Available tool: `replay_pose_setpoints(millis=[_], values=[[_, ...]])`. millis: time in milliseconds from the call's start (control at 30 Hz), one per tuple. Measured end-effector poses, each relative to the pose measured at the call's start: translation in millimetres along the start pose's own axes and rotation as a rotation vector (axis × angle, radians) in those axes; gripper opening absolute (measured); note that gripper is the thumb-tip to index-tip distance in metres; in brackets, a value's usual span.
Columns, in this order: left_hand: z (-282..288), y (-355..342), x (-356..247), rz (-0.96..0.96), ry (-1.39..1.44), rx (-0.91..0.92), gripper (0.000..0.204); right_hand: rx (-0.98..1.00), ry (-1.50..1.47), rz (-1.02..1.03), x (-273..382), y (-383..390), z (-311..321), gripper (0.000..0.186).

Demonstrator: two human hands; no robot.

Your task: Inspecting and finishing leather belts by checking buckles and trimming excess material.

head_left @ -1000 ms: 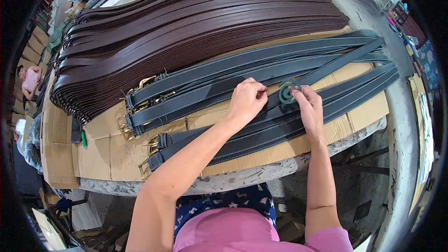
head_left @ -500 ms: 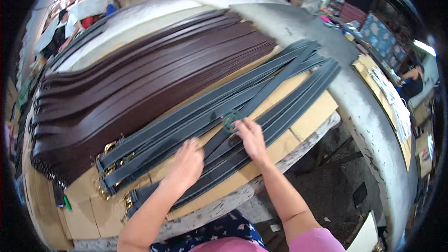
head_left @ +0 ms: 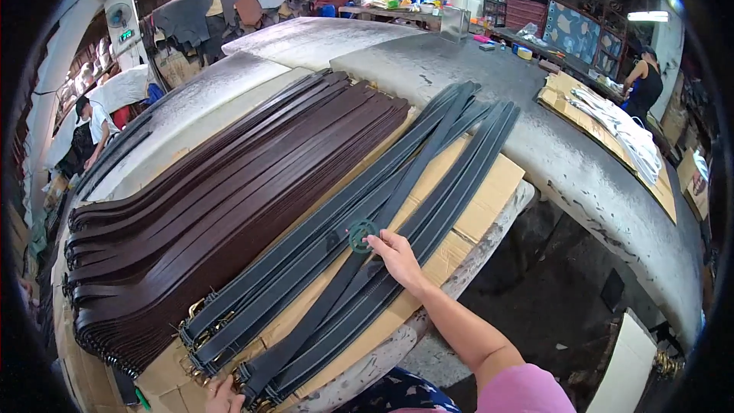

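My right hand [head_left: 399, 261] pinches a round green ring-like coil [head_left: 362, 237], whose exact kind I cannot make out, just above the dark belts. Under it, a single black belt [head_left: 397, 197] runs slantwise across two bunches of black belts [head_left: 306, 218] with pale edge stitching. At the lower edge, my left hand [head_left: 223, 395] has its fingers closed at the buckle end of the slanting belt; the picture's edge cuts off part of this hand. Brass-coloured buckles [head_left: 197, 359] cluster at the near left ends of the bunches.
A wide stack of dark brown straps [head_left: 229, 183] lies left of the black belts. Cardboard [head_left: 489, 191] lies beneath them on the worn table [head_left: 405, 61]. White straps [head_left: 623, 134] rest on cardboard at the right. Two other people [head_left: 648, 84] are farther off, one on each side.
My left hand has moved from the middle of the belts down to the buckle end. My right hand still holds the green coil. The view has tilted up, showing more of the room.
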State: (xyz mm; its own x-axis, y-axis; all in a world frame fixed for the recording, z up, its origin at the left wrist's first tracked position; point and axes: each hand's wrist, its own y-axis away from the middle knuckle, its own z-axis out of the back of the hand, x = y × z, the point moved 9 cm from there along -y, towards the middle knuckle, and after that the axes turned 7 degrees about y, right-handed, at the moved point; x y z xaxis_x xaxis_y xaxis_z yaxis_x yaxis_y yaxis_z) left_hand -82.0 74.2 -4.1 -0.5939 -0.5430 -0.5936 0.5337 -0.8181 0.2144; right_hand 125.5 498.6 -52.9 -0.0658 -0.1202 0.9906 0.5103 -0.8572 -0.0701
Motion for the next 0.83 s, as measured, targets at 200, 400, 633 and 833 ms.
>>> replay_pose_setpoints(millis=[200,400,633,833], values=[[13,8,-40,-0.225,0.042,-0.143,0.035,-0.027,-0.089,-0.022,23,13,-5,0.026],[13,10,-39,-0.238,-0.032,-0.25,0.046,-0.045,-0.459,-0.244,-9,12,-17,0.023],[9,3,-40,-0.239,0.06,-0.18,0.058,0.077,0.076,0.109,36,22,24,0.033],[16,26,-4,-0.116,0.13,-0.234,0.053,0.31,-0.766,-0.357,-33,-1,17,0.036]])
